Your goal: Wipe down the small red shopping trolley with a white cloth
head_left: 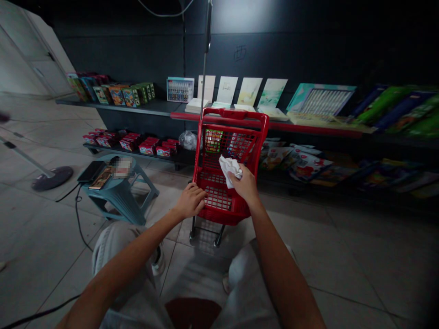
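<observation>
**A:** Dim shop aisle, tiled floor (343,256), shelves (151,108) of boxes and books along the back wall. Where's the cloth?

**B:** In my right hand (245,185). Fingers are closed tight round the crumpled white cloth (230,168), held over the basket of the red cart (258,137), in front of its mesh back wall.

**A:** Left?

**B:** My left hand (192,200) is on the cart's near rim, fingers curled over the edge.

**A:** Anything close?

**B:** Blue-green stool (120,192) just left of the cart.
</observation>
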Motion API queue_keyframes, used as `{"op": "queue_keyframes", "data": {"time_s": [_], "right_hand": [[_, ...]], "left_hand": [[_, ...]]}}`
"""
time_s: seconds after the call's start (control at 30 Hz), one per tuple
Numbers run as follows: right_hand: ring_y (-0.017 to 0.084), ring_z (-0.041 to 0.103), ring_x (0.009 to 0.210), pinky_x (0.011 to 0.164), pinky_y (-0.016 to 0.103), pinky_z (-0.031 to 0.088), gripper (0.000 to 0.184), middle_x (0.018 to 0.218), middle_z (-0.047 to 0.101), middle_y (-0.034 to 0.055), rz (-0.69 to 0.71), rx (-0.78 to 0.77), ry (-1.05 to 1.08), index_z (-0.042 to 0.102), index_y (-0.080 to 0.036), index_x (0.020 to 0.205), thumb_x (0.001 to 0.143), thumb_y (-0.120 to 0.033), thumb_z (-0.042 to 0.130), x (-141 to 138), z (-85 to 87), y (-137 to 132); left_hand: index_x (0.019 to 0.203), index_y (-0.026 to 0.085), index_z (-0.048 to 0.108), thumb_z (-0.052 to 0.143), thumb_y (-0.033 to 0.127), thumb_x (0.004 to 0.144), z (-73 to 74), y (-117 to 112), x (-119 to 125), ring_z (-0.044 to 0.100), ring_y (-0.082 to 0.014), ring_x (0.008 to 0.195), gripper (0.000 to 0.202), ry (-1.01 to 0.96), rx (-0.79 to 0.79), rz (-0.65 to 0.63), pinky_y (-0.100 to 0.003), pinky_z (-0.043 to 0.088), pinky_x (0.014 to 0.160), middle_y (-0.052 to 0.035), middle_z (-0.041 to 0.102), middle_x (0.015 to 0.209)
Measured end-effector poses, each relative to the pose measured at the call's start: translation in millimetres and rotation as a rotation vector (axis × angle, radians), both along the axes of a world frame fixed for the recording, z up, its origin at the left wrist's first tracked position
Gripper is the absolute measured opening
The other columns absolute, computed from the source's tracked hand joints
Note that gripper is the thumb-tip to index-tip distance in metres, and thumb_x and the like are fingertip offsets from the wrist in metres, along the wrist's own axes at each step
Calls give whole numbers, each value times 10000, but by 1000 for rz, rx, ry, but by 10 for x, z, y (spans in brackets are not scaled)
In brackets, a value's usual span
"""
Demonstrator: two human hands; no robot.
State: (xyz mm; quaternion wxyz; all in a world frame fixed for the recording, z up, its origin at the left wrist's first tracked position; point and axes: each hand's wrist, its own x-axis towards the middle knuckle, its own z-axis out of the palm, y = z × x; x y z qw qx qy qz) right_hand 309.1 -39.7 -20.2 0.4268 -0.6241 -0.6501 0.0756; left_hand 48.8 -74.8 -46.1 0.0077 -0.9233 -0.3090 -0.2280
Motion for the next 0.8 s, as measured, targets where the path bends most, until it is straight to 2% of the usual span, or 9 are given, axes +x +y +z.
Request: {"op": "queue_keyframes", "data": {"time_s": [0.17,0.33,0.43,0.53,0.63,0.7,0.8], "right_hand": [[317,611,1193,1088,454,464,505,1296,644,219,-64,100,-32,584,-103,1381,928,-327,585,98,120,-10],[315,569,1269,1129,418,425,490,1373,601,233,-62,63,-126,563,-89,1420,965,-270,539,105,315,3],[292,614,1208,1070,361,455,438,1340,649,209,73,-126,-217,603,-96,1369,959,-249,569,37,293,117],[251,676,1094,944,285,485,329,1268,717,150,304,-420,-342,668,-131,1262,968,-253,585,-122,168,212],[236,710,1021,826,240,475,230,1223,753,115,534,-649,-487,718,-166,1143,953,-242,615,-280,47,221],[244,723,1008,778,235,461,208,1195,767,112,607,-723,-541,724,-173,1116,942,-235,627,-326,8,201],[260,719,1079,809,236,458,230,1228,755,120,544,-640,-524,699,-177,1156,964,-223,583,-308,2,189]], "left_hand": [[1002,202,661,423,234,966,-16,6,-2,609,-233,929,243,1,10,0,-446,399,1054,-65,702,936],[983,208,659,426,253,976,-1,6,7,614,-232,923,237,12,-2,3,-444,402,1056,-59,702,918],[972,216,659,433,241,966,13,7,20,623,-228,914,227,12,-7,6,-446,398,1063,-54,704,906],[993,207,669,443,233,957,7,17,26,625,-223,921,230,14,-4,0,-442,394,1072,-55,705,903],[995,203,674,446,228,948,-13,38,30,620,-222,923,235,16,0,-3,-442,396,1068,-59,712,921],[966,206,670,448,230,941,-24,54,34,614,-226,905,225,19,4,14,-449,402,1055,-62,716,919],[914,209,657,444,238,942,-25,66,48,603,-234,888,218,12,18,49,-457,408,1042,-66,706,884]]}}
